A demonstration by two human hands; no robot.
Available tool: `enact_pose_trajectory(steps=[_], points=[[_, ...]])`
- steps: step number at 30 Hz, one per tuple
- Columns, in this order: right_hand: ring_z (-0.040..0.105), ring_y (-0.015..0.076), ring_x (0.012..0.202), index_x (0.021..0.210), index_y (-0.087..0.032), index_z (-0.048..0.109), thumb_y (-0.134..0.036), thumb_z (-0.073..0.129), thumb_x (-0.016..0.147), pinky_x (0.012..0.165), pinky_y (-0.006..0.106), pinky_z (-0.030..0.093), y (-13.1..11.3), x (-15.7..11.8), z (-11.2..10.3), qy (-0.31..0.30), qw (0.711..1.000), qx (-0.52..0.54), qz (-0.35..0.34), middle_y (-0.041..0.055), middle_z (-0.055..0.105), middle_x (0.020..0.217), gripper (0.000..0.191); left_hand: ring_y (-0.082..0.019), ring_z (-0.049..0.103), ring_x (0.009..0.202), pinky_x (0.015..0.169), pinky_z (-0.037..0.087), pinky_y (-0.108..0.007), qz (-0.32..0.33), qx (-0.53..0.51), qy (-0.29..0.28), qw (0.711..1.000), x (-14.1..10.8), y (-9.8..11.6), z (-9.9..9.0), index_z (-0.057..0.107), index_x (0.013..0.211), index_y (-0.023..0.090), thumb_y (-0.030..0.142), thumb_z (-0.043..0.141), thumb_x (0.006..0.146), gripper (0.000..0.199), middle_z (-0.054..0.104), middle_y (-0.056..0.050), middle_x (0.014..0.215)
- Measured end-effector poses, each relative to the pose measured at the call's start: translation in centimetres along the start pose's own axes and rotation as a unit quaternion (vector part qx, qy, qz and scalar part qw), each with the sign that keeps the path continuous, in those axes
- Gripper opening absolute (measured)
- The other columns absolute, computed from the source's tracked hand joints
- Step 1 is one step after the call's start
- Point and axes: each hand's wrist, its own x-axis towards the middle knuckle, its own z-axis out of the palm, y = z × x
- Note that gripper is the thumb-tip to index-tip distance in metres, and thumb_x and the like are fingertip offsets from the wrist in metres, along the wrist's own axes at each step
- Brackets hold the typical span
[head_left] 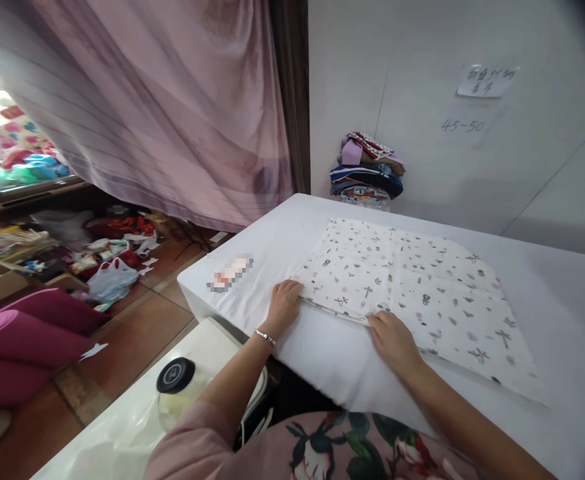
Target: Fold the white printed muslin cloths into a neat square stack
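Note:
A white cloth [412,287] printed with small grey and dark motifs lies folded in layers on the white-covered table [272,233]. At its near left corner my left hand [285,305] is closed on the edge, thumb out of sight. Further right along the same near edge, my right hand [392,337] pinches the folded layers between thumb and fingers. The cloth spreads flat beyond both hands, with a crease running through it away from me.
A pile of folded fabrics [367,170] stands behind the table by the wall. A blurred-out item [229,275] lies on the tabletop at left. A jar with a black lid [175,375] stands on a white surface beside my left arm. Pink rolls [27,347] lie on the floor.

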Motion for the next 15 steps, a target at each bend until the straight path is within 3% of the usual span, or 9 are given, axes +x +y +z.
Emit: enact_pose_trajectory(steps=[4, 8, 12, 15], points=[[0.047, 0.0183, 0.078, 0.093, -0.017, 0.061, -0.016, 0.042, 0.088, 0.068, 0.029, 0.036, 0.0, 0.0, 0.0, 0.007, 1.000, 0.008, 0.004, 0.0065, 0.054, 0.086, 0.020, -0.020, 0.047, 0.113, 0.097, 0.035, -0.040, 0.080, -0.036, -0.010, 0.996, -0.4, 2.0, 0.5, 0.057, 0.109, 0.019, 0.000, 0.043, 0.069, 0.047, 0.060, -0.006, 0.113], [0.047, 0.0186, 0.079, 0.096, -0.017, 0.062, -0.014, 0.043, 0.086, 0.069, 0.029, 0.036, 0.0, -0.1, 0.0, 0.005, 1.000, 0.013, 0.006, 0.0069, 0.055, 0.087, 0.022, -0.019, 0.048, 0.110, 0.094, 0.037, -0.037, 0.150, -0.058, -0.039, 0.986, 0.5, 3.7, 0.9, 0.060, 0.103, 0.020, 0.011, 0.046, 0.081, 0.028, 0.061, -0.006, 0.110], [0.046, 0.0191, 0.080, 0.096, -0.017, 0.063, -0.015, 0.043, 0.087, 0.070, 0.030, 0.036, 0.1, -0.1, 0.1, 0.008, 1.000, 0.013, 0.005, 0.0073, 0.055, 0.086, 0.022, -0.018, 0.053, 0.099, 0.087, 0.040, -0.035, 0.171, -0.061, -0.073, 0.981, 1.6, 3.9, 1.0, 0.063, 0.095, 0.021, 0.020, 0.043, 0.088, 0.021, 0.063, -0.006, 0.101], [0.046, 0.0195, 0.080, 0.099, -0.017, 0.062, -0.017, 0.041, 0.088, 0.071, 0.030, 0.037, 0.1, -0.1, 0.2, 0.013, 1.000, 0.014, 0.001, 0.0077, 0.055, 0.087, 0.024, -0.017, 0.053, 0.096, 0.083, 0.040, -0.033, 0.170, -0.054, -0.065, 0.982, 2.0, 3.6, 1.1, 0.062, 0.100, 0.020, 0.022, 0.039, 0.091, 0.025, 0.063, -0.007, 0.099]])
